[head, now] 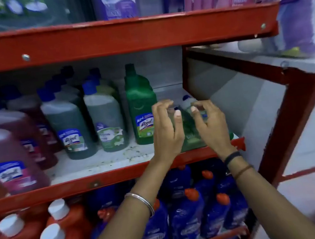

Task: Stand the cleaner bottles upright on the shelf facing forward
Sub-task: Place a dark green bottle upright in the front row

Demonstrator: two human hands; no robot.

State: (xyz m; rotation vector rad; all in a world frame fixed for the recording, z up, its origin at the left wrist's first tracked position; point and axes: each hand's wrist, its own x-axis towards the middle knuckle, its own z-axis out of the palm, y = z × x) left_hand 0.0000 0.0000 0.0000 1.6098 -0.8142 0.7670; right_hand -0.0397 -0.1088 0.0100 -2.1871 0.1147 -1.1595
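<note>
On the middle shelf (98, 163), at its right end, a pack of small green cleaner bottles (188, 127) in clear wrap sits between my hands. My left hand (167, 130) curls against the pack's left side. My right hand (209, 124) rests on its right side, fingers bent over the top near a white-capped bottle neck (186, 102). Much of the pack is hidden behind my hands. Just left of it a tall green bottle (142, 109) stands upright, label forward. Grey-green bottles with blue caps (104, 118) stand further left.
Pink-red cleaner bottles (7, 159) fill the shelf's left end. The red shelf frame (121, 35) crosses above, with purple and pink packs on top. Below stand orange bottles with white caps (53, 233) and blue bottles (185, 216). A red upright post (293, 121) bounds the right side.
</note>
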